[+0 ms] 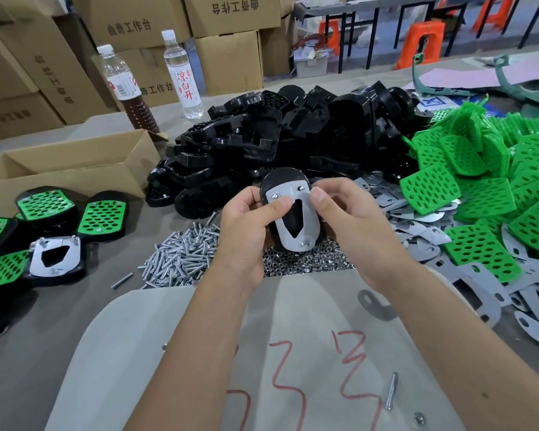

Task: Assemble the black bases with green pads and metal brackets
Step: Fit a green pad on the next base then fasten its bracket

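Note:
I hold a black base (282, 178) upright at centre, with a metal bracket (308, 223) lying on its near face and three screw ends poking through it. My left hand (246, 231) grips the base's left edge, thumb pressing the bracket's top left. My right hand (352, 225) grips the right edge, thumb on the bracket's top right. A pile of black bases (293, 132) lies behind, green pads (486, 188) are heaped at right, and loose metal brackets (417, 234) are spread under them.
Screws (181, 253) and nuts (305, 262) lie in heaps just below my hands. Finished assemblies (56, 237) sit at left beside an open cardboard box (75, 169). Two bottles (181, 73) stand behind. A grey board with red marks (293, 353) covers the near table.

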### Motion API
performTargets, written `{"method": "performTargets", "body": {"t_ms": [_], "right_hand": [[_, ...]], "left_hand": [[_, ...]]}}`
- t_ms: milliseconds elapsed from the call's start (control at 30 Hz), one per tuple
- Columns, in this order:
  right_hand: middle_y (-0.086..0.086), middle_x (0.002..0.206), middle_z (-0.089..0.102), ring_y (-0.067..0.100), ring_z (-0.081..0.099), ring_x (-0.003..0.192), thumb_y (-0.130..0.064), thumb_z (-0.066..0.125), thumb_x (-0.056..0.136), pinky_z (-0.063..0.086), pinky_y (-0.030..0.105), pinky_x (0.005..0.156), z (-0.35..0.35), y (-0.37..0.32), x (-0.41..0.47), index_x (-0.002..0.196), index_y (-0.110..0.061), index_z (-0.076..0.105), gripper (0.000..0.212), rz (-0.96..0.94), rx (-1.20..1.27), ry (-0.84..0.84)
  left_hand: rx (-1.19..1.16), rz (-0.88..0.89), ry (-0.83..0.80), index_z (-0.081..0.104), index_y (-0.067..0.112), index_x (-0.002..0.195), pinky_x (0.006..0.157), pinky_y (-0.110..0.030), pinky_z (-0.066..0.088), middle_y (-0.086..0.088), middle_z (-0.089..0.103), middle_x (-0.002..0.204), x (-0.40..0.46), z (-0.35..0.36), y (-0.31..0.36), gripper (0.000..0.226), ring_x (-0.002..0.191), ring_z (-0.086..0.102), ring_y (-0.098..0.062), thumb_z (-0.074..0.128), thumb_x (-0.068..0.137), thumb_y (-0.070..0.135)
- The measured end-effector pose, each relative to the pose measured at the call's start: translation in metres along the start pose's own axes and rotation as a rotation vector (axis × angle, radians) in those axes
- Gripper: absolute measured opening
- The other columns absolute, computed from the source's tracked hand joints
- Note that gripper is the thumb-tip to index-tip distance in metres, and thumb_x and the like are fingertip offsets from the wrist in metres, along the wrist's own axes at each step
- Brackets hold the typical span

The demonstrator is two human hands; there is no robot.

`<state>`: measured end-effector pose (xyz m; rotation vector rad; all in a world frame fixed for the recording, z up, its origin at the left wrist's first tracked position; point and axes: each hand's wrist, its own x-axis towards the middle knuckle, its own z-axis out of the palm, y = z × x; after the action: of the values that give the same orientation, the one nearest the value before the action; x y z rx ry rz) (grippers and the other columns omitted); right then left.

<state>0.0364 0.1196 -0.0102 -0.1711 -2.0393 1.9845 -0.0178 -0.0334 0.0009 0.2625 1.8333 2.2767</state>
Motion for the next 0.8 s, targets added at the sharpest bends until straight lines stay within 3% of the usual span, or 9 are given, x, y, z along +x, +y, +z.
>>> {"method": "performTargets", "body": {"t_ms": [100, 200, 300, 400, 533, 667, 800], "right_hand": [[0.012, 0.098, 0.065, 0.016, 0.069, 0.078, -0.033, 0.057, 0.108, 0.057, 0.026, 0.068, -0.0017, 0.0013, 0.0036, 0.119, -0.016, 0.060, 0.021, 0.035, 0.106, 0.102], [0.010, 0.090, 0.061, 0.012, 0.067, 0.068, -0.026, 0.054, 0.110, 0.059, 0.026, 0.064, -0.0072, 0.0003, 0.0051, 0.113, -0.009, 0.062, 0.019, 0.048, 0.142, 0.122], [0.008, 0.086, 0.064, 0.017, 0.067, 0.071, -0.026, 0.052, 0.110, 0.060, 0.031, 0.064, -0.0094, 0.0008, 0.0044, 0.110, -0.009, 0.066, 0.022, 0.014, 0.099, 0.099], [0.003, 0.082, 0.067, 0.019, 0.067, 0.070, -0.027, 0.050, 0.111, 0.058, 0.031, 0.061, -0.0080, 0.0005, 0.0035, 0.109, -0.010, 0.067, 0.024, -0.011, 0.080, 0.097], [0.000, 0.077, 0.067, 0.021, 0.065, 0.068, -0.026, 0.051, 0.110, 0.056, 0.032, 0.058, -0.0076, 0.0016, 0.0042, 0.107, -0.010, 0.068, 0.023, 0.002, 0.108, 0.104], [-0.001, 0.075, 0.068, 0.019, 0.065, 0.065, -0.024, 0.053, 0.110, 0.055, 0.030, 0.056, -0.0079, 0.0019, 0.0049, 0.104, -0.012, 0.069, 0.021, 0.002, 0.108, 0.094], [-0.002, 0.075, 0.067, 0.016, 0.063, 0.061, -0.018, 0.056, 0.107, 0.051, 0.026, 0.051, -0.0080, 0.0025, 0.0023, 0.094, -0.014, 0.070, 0.019, -0.059, -0.066, 0.024]], "left_hand": [[-0.035, -0.021, 0.033, 0.063, 0.007, 0.102, 0.063, -0.031, 0.053, -0.009, 0.067, 0.089, 0.0019, -0.0017, -0.0004, 0.013, 0.073, 0.067, -0.018, 0.071, 0.091, 0.007], [-0.071, -0.038, 0.028, 0.065, 0.003, 0.111, 0.066, -0.033, 0.054, -0.009, 0.071, 0.090, 0.0042, -0.0046, -0.0001, 0.020, 0.077, 0.068, -0.022, 0.069, 0.092, 0.007], [-0.235, -0.084, -0.059, 0.066, -0.003, 0.123, 0.077, -0.035, 0.058, -0.013, 0.073, 0.107, 0.0007, -0.0033, -0.0001, 0.042, 0.094, 0.069, -0.028, 0.069, 0.087, 0.017], [-0.489, -0.093, -0.131, 0.081, 0.013, 0.109, 0.084, -0.037, 0.062, -0.009, 0.077, 0.110, -0.0028, -0.0027, -0.0025, 0.029, 0.102, 0.073, -0.026, 0.064, 0.087, 0.021], [-0.793, -0.048, -0.178, 0.084, 0.009, 0.100, 0.077, -0.038, 0.063, -0.012, 0.079, 0.108, -0.0033, -0.0031, -0.0049, 0.025, 0.098, 0.078, -0.024, 0.062, 0.088, 0.014], [-0.781, -0.024, -0.157, 0.085, 0.008, 0.095, 0.074, -0.038, 0.063, -0.013, 0.079, 0.106, -0.0020, -0.0022, -0.0002, 0.025, 0.096, 0.078, -0.024, 0.061, 0.088, 0.013], [-0.704, -0.079, -0.082, 0.083, 0.010, 0.100, 0.070, -0.034, 0.062, -0.012, 0.076, 0.106, 0.0005, -0.0033, 0.0010, 0.025, 0.088, 0.077, -0.024, 0.062, 0.087, 0.016]]}}
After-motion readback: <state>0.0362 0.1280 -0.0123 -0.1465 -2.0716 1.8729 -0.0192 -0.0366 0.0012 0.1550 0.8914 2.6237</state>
